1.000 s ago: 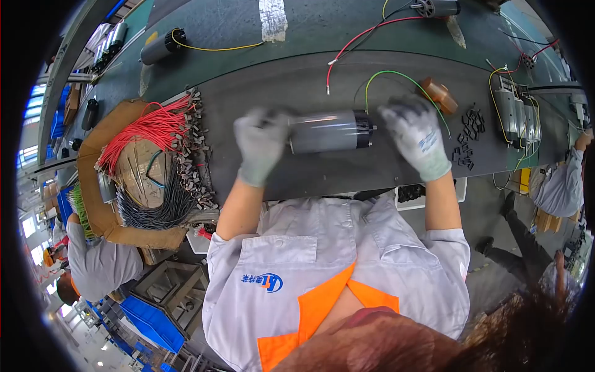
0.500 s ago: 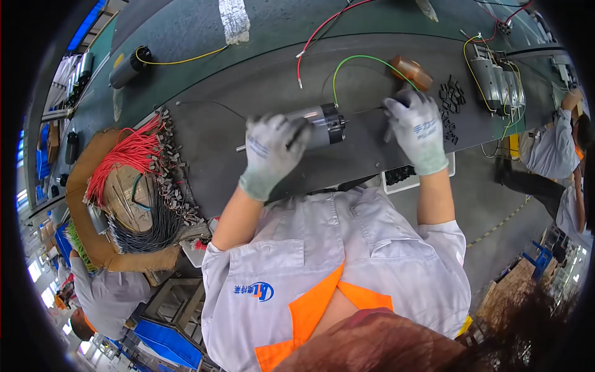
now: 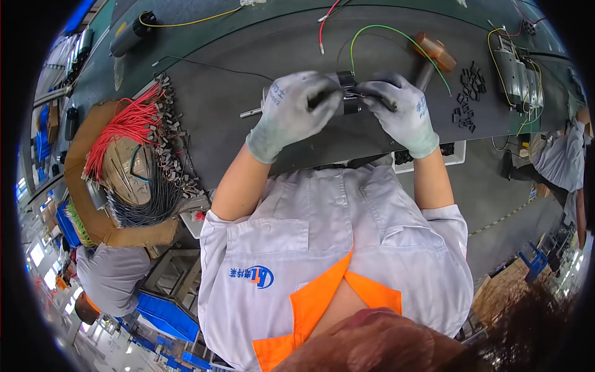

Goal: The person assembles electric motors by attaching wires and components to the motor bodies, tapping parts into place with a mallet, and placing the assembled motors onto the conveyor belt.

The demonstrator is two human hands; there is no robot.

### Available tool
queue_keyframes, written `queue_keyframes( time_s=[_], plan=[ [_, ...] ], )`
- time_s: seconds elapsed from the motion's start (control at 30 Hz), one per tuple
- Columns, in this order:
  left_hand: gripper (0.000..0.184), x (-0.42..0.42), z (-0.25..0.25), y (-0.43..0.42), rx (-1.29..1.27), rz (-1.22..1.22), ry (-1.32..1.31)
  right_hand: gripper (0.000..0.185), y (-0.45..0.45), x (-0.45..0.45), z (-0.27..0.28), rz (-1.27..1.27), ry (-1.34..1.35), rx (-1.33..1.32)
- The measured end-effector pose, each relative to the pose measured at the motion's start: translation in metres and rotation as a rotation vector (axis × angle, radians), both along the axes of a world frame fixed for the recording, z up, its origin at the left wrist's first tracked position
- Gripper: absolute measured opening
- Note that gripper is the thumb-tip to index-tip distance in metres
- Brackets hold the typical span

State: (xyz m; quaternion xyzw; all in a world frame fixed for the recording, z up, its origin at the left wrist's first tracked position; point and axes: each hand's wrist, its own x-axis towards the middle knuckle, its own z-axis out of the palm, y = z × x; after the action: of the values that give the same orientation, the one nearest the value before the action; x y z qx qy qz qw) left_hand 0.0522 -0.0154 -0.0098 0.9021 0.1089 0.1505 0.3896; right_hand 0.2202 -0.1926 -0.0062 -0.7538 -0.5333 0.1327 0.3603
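A silver electric motor (image 3: 340,110) with a black end cap (image 3: 347,80) lies on the dark bench mat, its shaft (image 3: 251,113) pointing left. My left hand (image 3: 299,111), in a pale glove, bends over the motor's body with curled fingers and hides most of it. At the end cap, my gloved right hand (image 3: 400,110) has its fingertips pinched together. What they pinch is too small and dark to make out. From the cap a green wire (image 3: 387,26) arcs away to the right. A thin black wire (image 3: 211,63) runs leftward from behind my left hand.
Behind my right hand lies a mallet (image 3: 436,53). Small black parts (image 3: 469,90) and a group of motors (image 3: 517,77) are farther right. At left, a cardboard box (image 3: 74,167) holds red and black wires. Co-workers (image 3: 111,282) are at both sides.
My right hand has moved left to the motor's end cap. My left hand has shifted right along the motor body. The whole view has also shifted slightly.
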Motion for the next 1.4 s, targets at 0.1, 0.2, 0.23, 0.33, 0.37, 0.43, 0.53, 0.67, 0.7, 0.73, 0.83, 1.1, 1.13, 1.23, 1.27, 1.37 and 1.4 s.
queue_keyframes(
  time_s=[0.1, 0.2, 0.23, 0.33, 0.37, 0.43, 0.53, 0.67, 0.7, 0.73, 0.83, 1.1, 1.13, 1.23, 1.27, 1.37, 1.4],
  plan=[
    [0.014, -0.002, -0.006, 0.002, 0.014, 0.077, -0.034, 0.024, 0.009, 0.000, -0.007, 0.130, 0.038, 0.051],
    [0.013, -0.001, -0.006, -0.004, 0.024, 0.091, -0.150, 0.027, 0.017, -0.001, -0.006, 0.174, -0.040, 0.082],
    [0.013, -0.002, -0.006, -0.005, 0.024, 0.091, -0.153, 0.029, 0.018, -0.001, -0.005, 0.198, -0.079, 0.098],
    [0.015, -0.006, -0.004, -0.004, 0.030, 0.012, -0.116, 0.034, 0.009, 0.000, -0.004, 0.253, -0.214, 0.133],
    [0.015, -0.007, -0.004, -0.005, 0.030, 0.002, -0.124, 0.037, 0.005, 0.000, -0.004, 0.274, -0.285, 0.147],
    [0.016, -0.007, -0.005, -0.009, 0.116, 0.018, -0.138, 0.036, 0.001, -0.003, -0.015, 0.240, -0.301, 0.151],
    [0.015, -0.004, -0.008, -0.013, 0.166, -0.005, -0.151, 0.035, -0.002, -0.001, -0.020, 0.163, -0.352, 0.166],
    [0.012, -0.006, -0.006, -0.012, 0.180, -0.032, -0.123, 0.038, 0.000, -0.005, -0.014, 0.250, -0.445, 0.252],
    [0.012, -0.006, -0.004, -0.012, 0.186, -0.051, -0.141, 0.036, -0.003, -0.006, -0.020, 0.208, -0.414, 0.224],
    [0.011, -0.005, -0.002, -0.012, 0.137, -0.048, -0.126, 0.035, -0.005, -0.007, -0.027, 0.168, -0.384, 0.198],
    [0.010, -0.001, -0.003, -0.019, 0.048, -0.056, -0.111, 0.032, -0.007, -0.007, -0.037, 0.117, -0.302, 0.131],
    [0.010, 0.004, -0.028, -0.035, 0.393, 0.000, -0.297, 0.032, -0.012, 0.026, -0.028, 0.048, -0.366, 0.277],
    [0.011, 0.002, -0.022, -0.037, 0.354, 0.034, -0.207, 0.031, -0.014, 0.034, -0.025, 0.033, -0.368, 0.323],
    [0.011, 0.009, -0.011, -0.043, 0.294, 0.089, -0.155, 0.028, -0.045, 0.100, -0.012, -0.291, -0.449, 0.096],
    [0.012, 0.008, -0.008, -0.044, 0.283, 0.111, -0.166, 0.029, -0.058, 0.128, -0.014, -0.436, -0.451, 0.002],
    [0.012, 0.006, -0.008, -0.040, 0.266, 0.128, -0.171, 0.031, -0.100, 0.204, -0.057, -0.755, -0.650, -0.148],
    [0.011, 0.004, -0.008, -0.038, 0.255, 0.117, -0.157, 0.031, -0.109, 0.215, -0.068, -0.768, -0.685, -0.269]
  ],
)
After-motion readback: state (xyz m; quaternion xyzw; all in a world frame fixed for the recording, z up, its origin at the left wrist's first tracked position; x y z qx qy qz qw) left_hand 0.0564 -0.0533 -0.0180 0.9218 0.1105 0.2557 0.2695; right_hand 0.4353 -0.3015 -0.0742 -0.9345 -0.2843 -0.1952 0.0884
